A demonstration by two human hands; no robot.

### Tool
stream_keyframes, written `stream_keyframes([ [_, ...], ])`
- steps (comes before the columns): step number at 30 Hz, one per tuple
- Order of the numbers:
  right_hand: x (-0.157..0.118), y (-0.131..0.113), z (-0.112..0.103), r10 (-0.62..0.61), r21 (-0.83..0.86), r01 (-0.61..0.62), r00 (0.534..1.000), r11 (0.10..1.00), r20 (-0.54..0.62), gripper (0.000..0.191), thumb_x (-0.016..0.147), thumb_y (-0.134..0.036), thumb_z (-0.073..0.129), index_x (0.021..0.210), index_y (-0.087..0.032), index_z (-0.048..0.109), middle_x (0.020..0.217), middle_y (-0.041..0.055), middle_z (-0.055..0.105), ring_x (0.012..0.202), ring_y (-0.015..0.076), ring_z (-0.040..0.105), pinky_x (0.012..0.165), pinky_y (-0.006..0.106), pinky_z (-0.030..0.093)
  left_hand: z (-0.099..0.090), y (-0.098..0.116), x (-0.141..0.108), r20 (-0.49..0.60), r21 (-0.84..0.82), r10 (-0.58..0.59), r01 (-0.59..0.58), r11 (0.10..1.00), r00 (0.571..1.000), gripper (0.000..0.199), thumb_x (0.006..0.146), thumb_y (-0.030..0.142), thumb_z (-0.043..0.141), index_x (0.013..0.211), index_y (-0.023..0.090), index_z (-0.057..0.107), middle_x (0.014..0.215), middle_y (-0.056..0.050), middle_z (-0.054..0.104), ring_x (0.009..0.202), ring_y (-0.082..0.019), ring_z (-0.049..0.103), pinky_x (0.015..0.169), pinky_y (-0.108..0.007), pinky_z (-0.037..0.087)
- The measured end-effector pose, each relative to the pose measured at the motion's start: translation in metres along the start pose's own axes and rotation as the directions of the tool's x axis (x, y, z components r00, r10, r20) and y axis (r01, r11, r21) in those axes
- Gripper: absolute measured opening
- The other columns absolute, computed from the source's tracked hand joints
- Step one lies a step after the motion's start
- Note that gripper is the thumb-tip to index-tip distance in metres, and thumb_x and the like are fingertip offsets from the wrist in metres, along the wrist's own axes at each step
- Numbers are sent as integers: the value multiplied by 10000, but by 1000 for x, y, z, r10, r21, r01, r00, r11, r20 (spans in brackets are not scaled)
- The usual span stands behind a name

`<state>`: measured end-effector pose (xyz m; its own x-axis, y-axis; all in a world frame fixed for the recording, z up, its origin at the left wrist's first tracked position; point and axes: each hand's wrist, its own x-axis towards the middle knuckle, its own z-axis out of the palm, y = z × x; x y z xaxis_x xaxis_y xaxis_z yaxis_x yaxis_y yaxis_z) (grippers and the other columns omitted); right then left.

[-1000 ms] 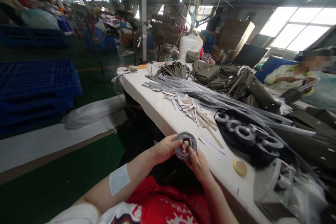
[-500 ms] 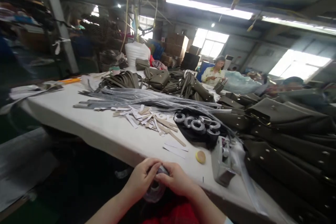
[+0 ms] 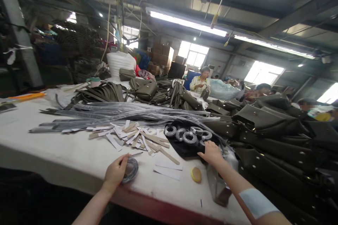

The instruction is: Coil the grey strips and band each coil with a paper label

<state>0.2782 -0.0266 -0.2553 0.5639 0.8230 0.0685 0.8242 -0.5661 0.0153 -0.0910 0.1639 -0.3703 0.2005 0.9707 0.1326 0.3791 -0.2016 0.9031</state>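
Note:
My left hand (image 3: 116, 172) is closed on a coiled grey strap (image 3: 130, 171) that looks wrapped in clear plastic, held over the front edge of the white table; a short end sticks out past the fingertips. Farther right, my right hand (image 3: 212, 153) is above a grey tape dispenser (image 3: 219, 186), its thumb apart from the fingers, and nothing shows in it. Just beyond its fingertips lie several coiled straps (image 3: 190, 137) on a black cloth (image 3: 177, 146). The top of the dispenser is partly hidden by my hand and forearm.
White and tan strips (image 3: 139, 137) are heaped mid-table before long plastic-wrapped straps (image 3: 105, 114). A round yellow-rimmed piece (image 3: 195, 174) lies near the dispenser. Dark bags (image 3: 277, 161) pile up on the right. A person (image 3: 200, 82) sits across the table.
My hands, together on the coil before, have parted. The left has carried the coil left over the table; the right has moved right to the dispenser. The view has shifted right.

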Motion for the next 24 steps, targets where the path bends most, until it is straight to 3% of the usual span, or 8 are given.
stream_keyframes([
  [2,12,16,4,62,-107,-61,998,992,12,297,804,-276,705,1018,-75,661,1132,210,622,1130,319,555,943,409,413,3,-9,3,-70,42,20,-17,999,997,377,782,507,488,857,228,731,990,-68,765,1003,-307,673,842,-335,528],
  [5,30,34,-5,129,-221,-117,991,968,39,194,915,-293,614,980,-114,655,1029,96,667,969,218,632,870,399,494,10,-13,1,-87,93,44,-36,995,995,388,808,482,462,889,214,730,1033,-83,756,1026,-306,672,901,-345,516],
  [7,43,45,-20,155,-265,-143,987,954,28,219,952,-329,569,994,-128,646,975,57,677,872,181,652,808,379,528,12,-13,0,-79,117,60,-51,992,995,406,825,475,439,911,205,729,1053,-90,752,1041,-297,671,932,-344,506],
  [11,58,56,-56,110,-295,-126,991,947,-70,244,988,-184,417,1059,-197,650,989,78,709,862,191,690,709,291,486,13,-16,2,-93,149,90,-76,986,992,454,841,487,400,928,191,732,1059,-97,750,1049,-285,674,945,-339,507],
  [16,49,59,-90,70,-316,-145,969,938,-238,325,979,-212,362,1169,-244,624,1099,77,710,814,218,702,607,280,443,14,-20,3,-119,156,127,-107,982,985,465,833,499,393,900,195,738,1012,-88,762,990,-282,699,898,-349,537],
  [21,36,72,-131,99,-297,-237,905,925,-414,383,980,-245,329,1271,-239,579,1221,86,665,828,236,689,614,293,435,13,-19,3,-120,159,149,-129,979,982,451,843,503,394,880,217,740,976,-66,770,951,-266,712,853,-333,556],
  [24,32,84,-152,133,-247,-254,898,935,-419,403,971,-247,328,1297,-253,565,1272,93,638,897,245,677,646,296,428,13,-18,3,-120,159,155,-135,978,981,470,843,508,387,887,205,743,975,-79,769,954,-276,712,850,-345,559],
])
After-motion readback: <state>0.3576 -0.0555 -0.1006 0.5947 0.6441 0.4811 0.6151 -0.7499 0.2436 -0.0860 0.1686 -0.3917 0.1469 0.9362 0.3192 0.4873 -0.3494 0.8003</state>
